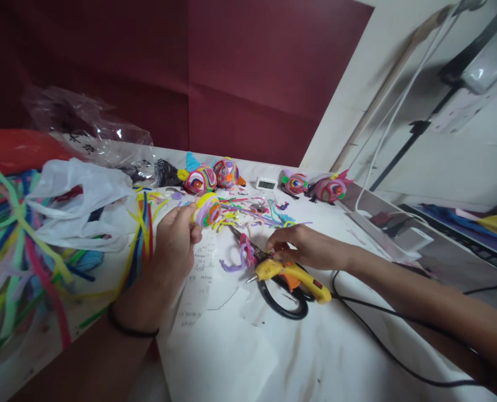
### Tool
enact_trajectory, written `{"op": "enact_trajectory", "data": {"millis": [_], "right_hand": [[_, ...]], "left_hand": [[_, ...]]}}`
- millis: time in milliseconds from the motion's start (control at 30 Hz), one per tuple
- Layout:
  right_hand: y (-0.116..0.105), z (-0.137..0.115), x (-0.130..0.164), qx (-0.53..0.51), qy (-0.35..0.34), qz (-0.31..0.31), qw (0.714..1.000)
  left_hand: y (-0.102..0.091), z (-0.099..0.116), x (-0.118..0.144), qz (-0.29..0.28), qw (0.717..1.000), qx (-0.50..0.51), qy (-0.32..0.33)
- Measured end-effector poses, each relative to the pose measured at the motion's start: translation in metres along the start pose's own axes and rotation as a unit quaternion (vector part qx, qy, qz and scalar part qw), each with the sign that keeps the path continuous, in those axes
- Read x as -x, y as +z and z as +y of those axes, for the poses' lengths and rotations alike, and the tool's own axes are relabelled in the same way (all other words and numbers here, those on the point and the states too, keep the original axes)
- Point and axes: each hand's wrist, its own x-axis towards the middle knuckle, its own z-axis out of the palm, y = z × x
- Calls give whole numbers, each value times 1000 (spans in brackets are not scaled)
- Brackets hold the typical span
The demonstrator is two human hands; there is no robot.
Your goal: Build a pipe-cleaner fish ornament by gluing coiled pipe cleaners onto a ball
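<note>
My left hand (175,240) is closed round a small craft ball (207,211) covered in coils of yellow, purple, green and orange pipe cleaner. My right hand (292,244) is over the middle of the table, fingers curled downward; whatever its fingertips pinch is hidden. Just below it lies a yellow glue gun (292,273) with an orange trigger, its nozzle pointing left. Black-handled scissors (290,315) lie partly under the glue gun, blades pointing away. Pink and purple pipe cleaner pieces (240,255) rest across the blades.
Several decorated craft fish (199,180) stand along the back beside a white digital timer (266,183). Pipe cleaner scraps (252,209) litter the table. Long pipe cleaners (20,245) and a white plastic bag (81,201) are at left. A black cord (374,346) runs right; a paper sheet (196,296) lies in front.
</note>
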Motion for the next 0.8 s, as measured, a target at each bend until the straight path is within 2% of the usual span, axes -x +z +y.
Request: {"op": "enact_trajectory", "data": {"millis": [167,333,400,533,633,800], "right_hand": [[3,-6,-8,68,-59,-34,995],[5,-13,-6,158,-44,-34,986],[6,-12,-3,156,-46,-19,987],[4,-5,5,49,-26,54,997],[-7,4,14,-40,5,112,993],[-41,31,54,-194,79,229,951]], "left_hand": [[-1,-1,-1,1,1000,-5,-1],[-1,-2,-2,0,1000,-6,1],[-1,-3,-3,-1,1000,-6,0],[-1,-4,-4,1,1000,-11,-2],[0,-3,-3,1,1000,-14,-6],[4,3,-1,2,1000,-14,-8]]}}
